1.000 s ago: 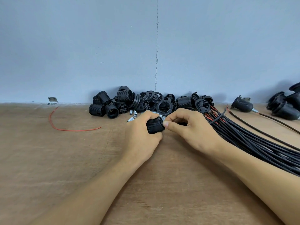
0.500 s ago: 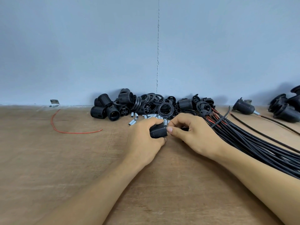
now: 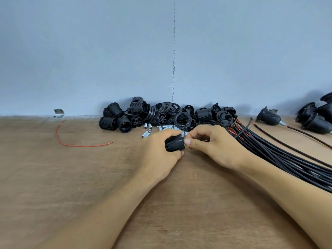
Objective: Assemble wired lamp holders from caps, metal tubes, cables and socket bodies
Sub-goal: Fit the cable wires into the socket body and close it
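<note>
My left hand (image 3: 159, 155) grips a black threaded socket body (image 3: 174, 143) lying on its side just above the wooden table (image 3: 89, 177). My right hand (image 3: 213, 144) is right beside it, thumb and fingers curled and pinching something small at the socket's right end; what it pinches is hidden. Behind the hands lie several small silver metal tubes (image 3: 162, 128). A pile of black socket bodies and caps (image 3: 161, 116) sits against the wall. A thick bundle of black cables (image 3: 280, 155) runs from behind my right hand off to the right edge.
A loose red wire (image 3: 71, 142) curls on the table at the left. Finished lamp holders (image 3: 269, 118) with cables lie at the far right by the wall, next to a darker heap (image 3: 316, 117). A blue-grey wall (image 3: 161, 51) closes the back.
Both hands with the socket body have shifted slightly toward me and down, away from the pile. The grip looks the same.
</note>
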Tool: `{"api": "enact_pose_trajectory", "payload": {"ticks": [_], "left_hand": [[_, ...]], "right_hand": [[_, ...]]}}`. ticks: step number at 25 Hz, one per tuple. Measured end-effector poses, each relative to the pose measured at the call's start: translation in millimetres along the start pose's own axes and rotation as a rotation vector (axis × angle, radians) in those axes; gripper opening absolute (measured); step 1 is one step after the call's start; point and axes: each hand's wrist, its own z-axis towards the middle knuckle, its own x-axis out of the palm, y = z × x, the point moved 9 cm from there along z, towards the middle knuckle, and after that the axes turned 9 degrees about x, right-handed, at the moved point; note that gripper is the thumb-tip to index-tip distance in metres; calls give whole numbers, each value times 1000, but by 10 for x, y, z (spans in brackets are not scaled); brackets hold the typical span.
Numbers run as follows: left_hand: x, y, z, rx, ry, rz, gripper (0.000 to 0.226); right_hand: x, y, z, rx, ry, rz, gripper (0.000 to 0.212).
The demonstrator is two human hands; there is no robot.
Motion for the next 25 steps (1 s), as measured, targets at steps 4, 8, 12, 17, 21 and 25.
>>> {"api": "enact_pose_trajectory", "payload": {"ticks": [4, 8, 12, 17, 21, 25], "left_hand": [[6, 42, 35, -4, -4, 48, 42], [-7, 181, 22, -107, -33, -40, 42], [7, 322, -9, -250, -69, -220, 42], [23, 287, -8, -233, -42, -300, 42], [58, 156, 1, -143, 29, -376, 32], [85, 122, -6, -110, 64, -366, 29]], "right_hand": [[-115, -28, 36, 6, -14, 74, 8], [-159, -228, 92, 115, 124, -88, 29], [-153, -324, 104, 115, 140, -322, 42], [-212, -284, 97, 24, 11, -305, 41], [-136, -145, 67, -58, 56, -296, 40], [-63, -52, 35, -96, 100, -312, 55]]}}
